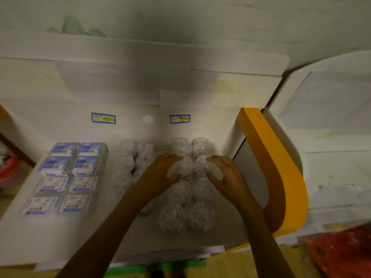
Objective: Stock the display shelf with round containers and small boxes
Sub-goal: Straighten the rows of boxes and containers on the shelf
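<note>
Head view, looking down: a white display shelf is seen with both bare forearms reaching in from the bottom edge. Two clear round containers sit side by side in the right-hand columns, second row from the back. The left container is gripped by the left hand, thumb curled under its near side and fingers over its top. The right container is gripped by the right hand in the same manner, fingers curled around its right side. The two containers touch each other. Each is filled with small white pieces, too blurred to be identified. Neither has a clear long axis, and whether they stand upright or tilted cannot be told.

Around them more clear round containers of the same kind are arranged in two columns running from back to front, and another pair of columns is set just to the left, partly hidden by the left forearm. At the shelf's left side, small boxes with blue and white printing are laid flat in two columns, long sides across the shelf. Two blue-bordered price labels are fixed to the back panel. An orange curved side panel bounds the shelf on the right
</note>
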Demonstrator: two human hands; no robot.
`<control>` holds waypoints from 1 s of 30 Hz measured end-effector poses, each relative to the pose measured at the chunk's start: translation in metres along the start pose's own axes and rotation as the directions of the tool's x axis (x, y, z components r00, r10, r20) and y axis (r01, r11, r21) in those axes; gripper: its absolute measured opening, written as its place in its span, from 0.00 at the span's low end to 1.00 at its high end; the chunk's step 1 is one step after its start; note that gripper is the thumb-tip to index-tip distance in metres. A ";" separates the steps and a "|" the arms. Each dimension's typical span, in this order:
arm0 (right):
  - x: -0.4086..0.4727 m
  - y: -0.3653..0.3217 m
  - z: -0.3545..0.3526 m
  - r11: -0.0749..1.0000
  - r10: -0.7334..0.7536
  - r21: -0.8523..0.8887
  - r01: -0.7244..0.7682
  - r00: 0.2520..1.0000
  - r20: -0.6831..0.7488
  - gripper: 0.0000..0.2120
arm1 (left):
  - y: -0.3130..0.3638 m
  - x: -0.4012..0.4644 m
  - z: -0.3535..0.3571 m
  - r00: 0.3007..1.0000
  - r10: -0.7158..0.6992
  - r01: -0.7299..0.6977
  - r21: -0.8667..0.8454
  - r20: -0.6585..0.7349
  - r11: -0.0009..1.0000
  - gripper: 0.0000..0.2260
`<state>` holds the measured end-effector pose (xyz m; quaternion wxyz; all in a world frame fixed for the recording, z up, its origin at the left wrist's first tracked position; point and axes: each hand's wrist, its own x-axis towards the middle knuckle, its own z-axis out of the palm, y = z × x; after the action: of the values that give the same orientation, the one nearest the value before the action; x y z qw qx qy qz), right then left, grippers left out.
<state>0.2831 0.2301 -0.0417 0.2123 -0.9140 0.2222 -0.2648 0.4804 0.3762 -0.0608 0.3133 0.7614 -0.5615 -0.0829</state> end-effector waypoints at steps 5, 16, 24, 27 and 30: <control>-0.030 -0.014 0.002 0.999 0.042 -0.027 -0.038 0.979 0.201 0.21 | 0.006 -0.033 -0.014 0.996 0.035 -0.027 -0.097 0.083 0.995 0.24; -0.038 -0.001 -0.002 0.998 0.018 -0.059 -0.003 0.969 0.245 0.23 | 0.030 -0.040 0.004 0.988 0.009 0.004 -0.081 0.157 0.997 0.23; -0.039 0.003 -0.003 1.000 -0.004 -0.012 0.006 0.975 0.223 0.24 | 0.039 -0.044 0.016 0.996 -0.066 0.066 0.001 0.057 0.998 0.23; -0.056 -0.004 -0.009 0.998 -0.058 -0.024 0.060 0.994 0.088 0.23 | 0.045 -0.062 0.006 0.998 -0.047 0.050 0.059 -0.046 0.997 0.23; -0.076 -0.023 -0.013 0.996 -0.092 0.007 0.092 0.987 0.133 0.25 | 0.053 -0.092 -0.006 0.996 -0.069 0.072 0.050 -0.064 0.996 0.23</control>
<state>0.2243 0.2848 -0.0501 0.2144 -0.9389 0.1649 -0.2129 0.4085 0.4532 -0.0466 0.3075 0.7910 -0.5260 -0.0552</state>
